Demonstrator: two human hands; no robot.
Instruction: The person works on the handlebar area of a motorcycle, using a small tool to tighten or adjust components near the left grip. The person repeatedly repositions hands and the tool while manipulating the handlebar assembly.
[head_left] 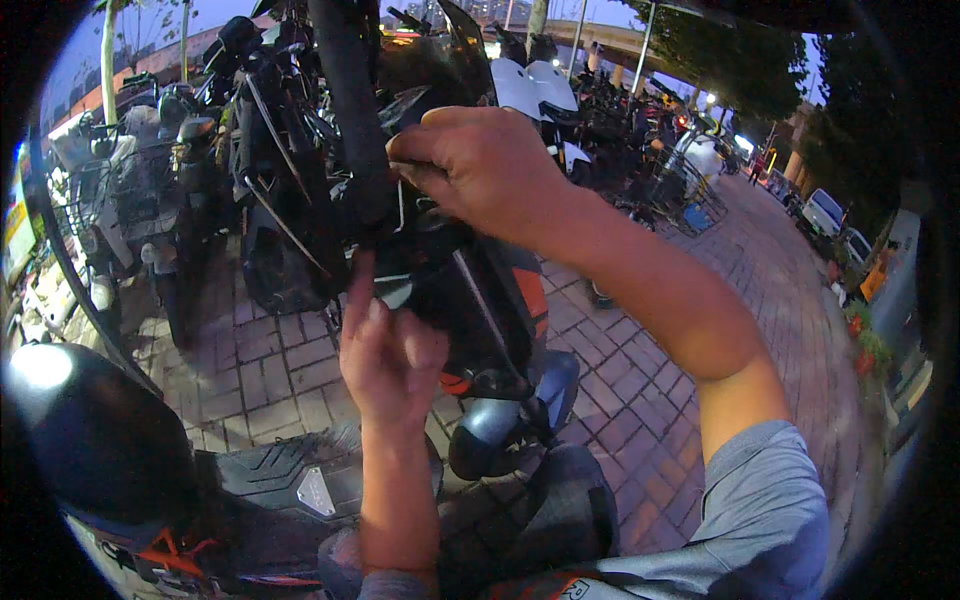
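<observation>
The left hand point(390, 350) is reaching up, fingers touching the black scooter point(440, 270) in the middle. The right hand point(480, 165) is pinching something small at its handlebar point(350, 110); parked bikes point(150, 190) are standing far left.

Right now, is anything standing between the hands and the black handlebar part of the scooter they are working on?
Nothing visible does. The right hand is already closed over the black handlebar part from above, and the left hand reaches up from below, its fingertips at the dark housing underneath. What the fingers pinch is hidden.
</observation>
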